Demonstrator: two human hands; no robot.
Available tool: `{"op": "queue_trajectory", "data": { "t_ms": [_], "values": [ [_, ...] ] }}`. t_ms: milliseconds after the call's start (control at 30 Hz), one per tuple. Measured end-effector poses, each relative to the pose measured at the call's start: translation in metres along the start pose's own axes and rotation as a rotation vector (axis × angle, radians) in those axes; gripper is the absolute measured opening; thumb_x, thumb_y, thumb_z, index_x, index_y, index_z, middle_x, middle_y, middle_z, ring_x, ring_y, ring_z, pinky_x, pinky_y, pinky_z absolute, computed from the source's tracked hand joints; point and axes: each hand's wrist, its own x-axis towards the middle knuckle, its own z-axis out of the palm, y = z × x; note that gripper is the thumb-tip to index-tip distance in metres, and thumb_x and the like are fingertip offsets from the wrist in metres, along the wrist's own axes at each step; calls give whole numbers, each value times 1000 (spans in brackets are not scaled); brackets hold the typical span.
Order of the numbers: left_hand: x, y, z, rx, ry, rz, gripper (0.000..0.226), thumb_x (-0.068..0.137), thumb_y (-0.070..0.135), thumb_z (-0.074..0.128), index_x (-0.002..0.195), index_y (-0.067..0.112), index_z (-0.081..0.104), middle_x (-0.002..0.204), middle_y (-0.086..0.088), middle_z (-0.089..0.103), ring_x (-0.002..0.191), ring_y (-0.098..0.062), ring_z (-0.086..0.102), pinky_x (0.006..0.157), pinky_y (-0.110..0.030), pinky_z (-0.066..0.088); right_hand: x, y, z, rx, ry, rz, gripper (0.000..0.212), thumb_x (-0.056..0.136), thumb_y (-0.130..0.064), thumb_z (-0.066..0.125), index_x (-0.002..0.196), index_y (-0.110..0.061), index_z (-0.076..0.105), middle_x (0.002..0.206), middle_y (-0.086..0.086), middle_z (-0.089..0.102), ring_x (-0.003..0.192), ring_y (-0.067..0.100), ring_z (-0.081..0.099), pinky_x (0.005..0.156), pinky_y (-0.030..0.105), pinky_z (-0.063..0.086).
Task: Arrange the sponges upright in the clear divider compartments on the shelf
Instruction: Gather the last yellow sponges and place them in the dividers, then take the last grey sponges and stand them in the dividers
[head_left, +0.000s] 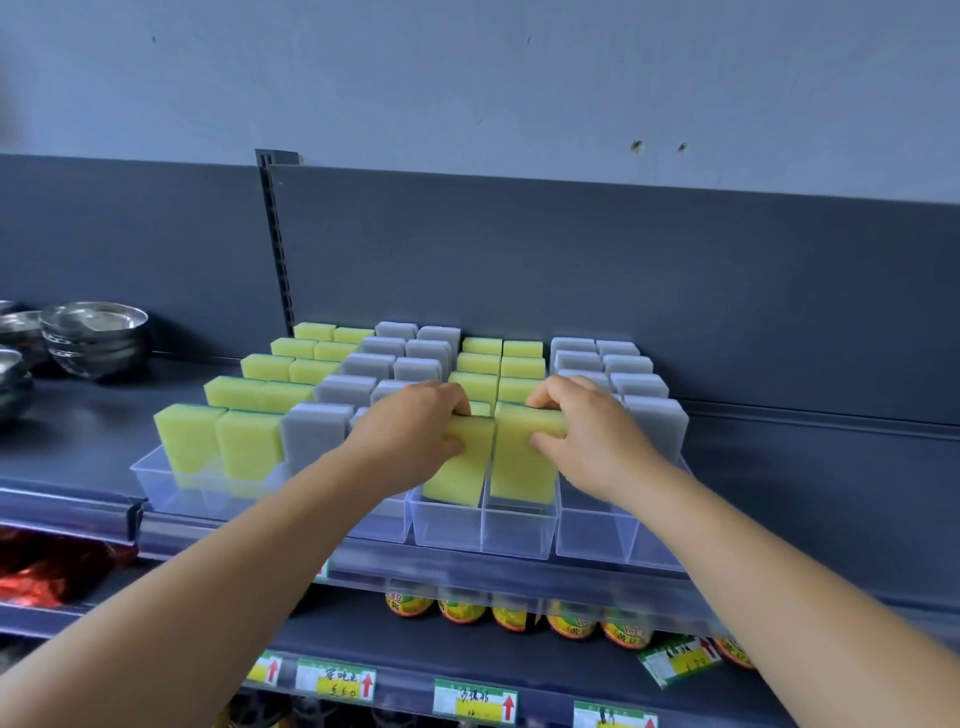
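Clear divider compartments (514, 530) sit on the dark shelf, filled with upright rows of yellow sponges (249, 447) and grey sponges (657, 421). My left hand (415, 431) grips the top of a yellow sponge (460, 478) standing in the front middle compartment. My right hand (592, 431) holds the top of the neighbouring yellow sponge (522, 467), upright in the compartment to its right. Both sponges stand a little taller than the rows behind them.
Stacked steel bowls (93, 332) stand at the left on the same shelf (805, 493). Below are jars with yellow labels (571, 618), price tags (475, 699) and red packets (47, 566). The dark back panel (571, 260) rises behind the sponges.
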Motion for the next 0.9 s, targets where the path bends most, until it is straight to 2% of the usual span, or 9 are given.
{"op": "queue_trajectory", "data": {
  "t_ms": [67, 133, 300, 400, 467, 567, 633, 767, 900],
  "values": [
    [0, 0, 4, 159, 0, 61, 36, 87, 28, 63, 122, 21, 55, 121, 1, 60, 114, -20, 49, 87, -28, 38, -2, -3, 4, -68, -35, -13, 28, 88, -20, 60, 116, -19, 53, 124, -3, 49, 108, 19, 52, 83, 27, 39],
    [-1, -1, 9, 268, -12, 83, 38, 87, 32, 64, 122, 20, 55, 121, 2, 61, 118, -20, 45, 92, -27, 34, -4, -6, 8, -143, -90, -19, 30, 88, -20, 61, 118, -17, 52, 125, -1, 48, 108, 22, 52, 86, 31, 44],
    [-2, -5, 12, 329, -10, 99, 38, 85, 35, 64, 118, 19, 55, 117, 1, 62, 117, -20, 44, 96, -27, 32, -10, -8, 13, -222, -148, 5, 39, 89, -25, 63, 125, -15, 50, 128, 2, 49, 109, 24, 52, 85, 32, 43],
    [-4, -1, 10, 352, -27, 115, 47, 83, 42, 65, 123, 20, 53, 122, 3, 58, 120, -20, 43, 100, -28, 30, -14, -8, 10, -221, -147, 30, 49, 87, -34, 65, 130, -16, 48, 127, 2, 45, 110, 23, 50, 83, 33, 42],
    [-7, 4, 7, 353, -20, 130, 58, 82, 46, 65, 132, 22, 47, 129, 4, 53, 125, -19, 41, 105, -29, 27, -18, -6, 5, -218, -113, 43, 54, 86, -40, 64, 131, -17, 47, 129, 0, 43, 115, 21, 46, 83, 31, 41],
    [-11, 23, 3, 286, 23, 175, 69, 85, 47, 62, 143, 23, 34, 142, 4, 44, 134, -18, 34, 110, -28, 23, -28, 0, -8, -215, -77, 48, 61, 88, -45, 59, 140, -20, 39, 142, -5, 37, 132, 17, 33, 98, 32, 38],
    [-13, 43, 2, 242, 48, 228, 70, 87, 48, 58, 146, 22, 30, 147, 4, 39, 138, -17, 30, 112, -28, 21, -37, 6, -20, -220, -60, 51, 61, 91, -46, 55, 143, -23, 34, 146, -9, 33, 135, 15, 28, 100, 30, 34],
    [-10, 88, 10, 192, 65, 341, 60, 89, 45, 55, 140, 20, 39, 144, 5, 42, 136, -17, 32, 110, -27, 22, -59, 31, -46, -272, -53, 101, 61, 93, -45, 51, 144, -19, 31, 149, -7, 32, 137, 17, 28, 105, 29, 30],
    [-4, 135, 26, 172, -2, 402, 58, 89, 44, 54, 139, 18, 40, 145, 2, 42, 135, -18, 35, 111, -29, 23, -86, 67, -71, -300, -73, 186, 65, 95, -43, 49, 149, -18, 23, 155, -5, 25, 142, 18, 22, 114, 31, 24]
  ]
}}
